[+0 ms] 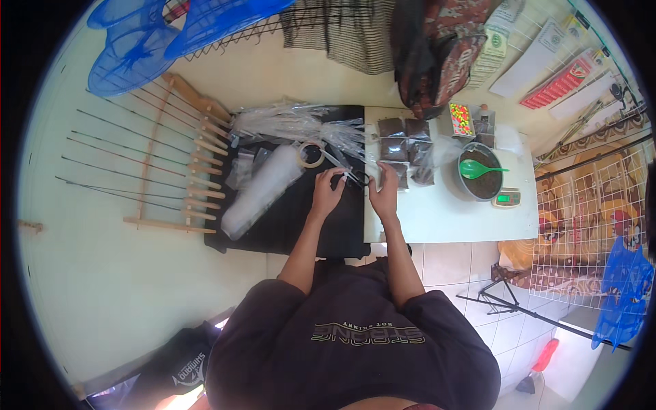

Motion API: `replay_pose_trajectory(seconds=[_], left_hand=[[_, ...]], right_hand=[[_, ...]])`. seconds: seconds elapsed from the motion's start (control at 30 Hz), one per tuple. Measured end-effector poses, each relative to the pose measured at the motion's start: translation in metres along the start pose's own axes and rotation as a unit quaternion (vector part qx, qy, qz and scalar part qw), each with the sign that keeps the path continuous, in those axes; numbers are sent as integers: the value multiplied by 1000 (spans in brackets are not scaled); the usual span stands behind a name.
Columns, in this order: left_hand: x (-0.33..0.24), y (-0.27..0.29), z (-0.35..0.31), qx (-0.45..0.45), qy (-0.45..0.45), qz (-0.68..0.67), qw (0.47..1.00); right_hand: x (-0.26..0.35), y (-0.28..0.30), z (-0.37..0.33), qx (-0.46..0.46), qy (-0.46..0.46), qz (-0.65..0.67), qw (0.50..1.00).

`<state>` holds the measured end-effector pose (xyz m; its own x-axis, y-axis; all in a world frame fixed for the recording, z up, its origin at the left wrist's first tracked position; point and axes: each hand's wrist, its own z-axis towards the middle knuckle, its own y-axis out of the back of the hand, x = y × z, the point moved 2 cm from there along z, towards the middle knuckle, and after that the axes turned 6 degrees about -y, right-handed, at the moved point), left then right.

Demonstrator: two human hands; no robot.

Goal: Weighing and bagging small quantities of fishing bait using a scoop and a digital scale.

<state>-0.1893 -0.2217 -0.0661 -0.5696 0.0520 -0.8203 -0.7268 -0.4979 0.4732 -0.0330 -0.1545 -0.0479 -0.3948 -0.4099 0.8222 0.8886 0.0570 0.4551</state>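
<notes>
Fingers of the left hand (328,194) are seemingly pinched on a pale strip (345,175), likely light, bendy, best held endwise; right hand (385,194) closure unclear.

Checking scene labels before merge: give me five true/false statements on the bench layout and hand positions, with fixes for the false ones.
1. The green spoon lies in the round bowl. True.
2. The left hand is over the black surface and the right hand over the white tabletop. True.
3. The digital scale is left of the bowl. False: the digital scale is to the bowl's lower right in the picture.
4. The bags of dark material are left of the bowl. True.
5. The roll of clear plastic lies on the white tabletop. False: the roll of clear plastic is on the black surface.
</notes>
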Motion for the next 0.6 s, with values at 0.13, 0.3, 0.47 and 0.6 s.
replay_pose_trajectory(seconds=[0.13,0.3,0.47,0.6], left_hand=[[23,23,-1,11,-2,12,1000],[58,37,-2,28,11,5,1000],[75,40,4,50,-36,134,989],[90,35,13,33,-55,186,981]], right_hand=[[7,-32,-8,17,-36,-5,999],[8,-64,-8,24,-28,-2,999],[-4,-85,-9,55,-38,-47,997],[-13,-97,-11,93,-49,-114,988]])
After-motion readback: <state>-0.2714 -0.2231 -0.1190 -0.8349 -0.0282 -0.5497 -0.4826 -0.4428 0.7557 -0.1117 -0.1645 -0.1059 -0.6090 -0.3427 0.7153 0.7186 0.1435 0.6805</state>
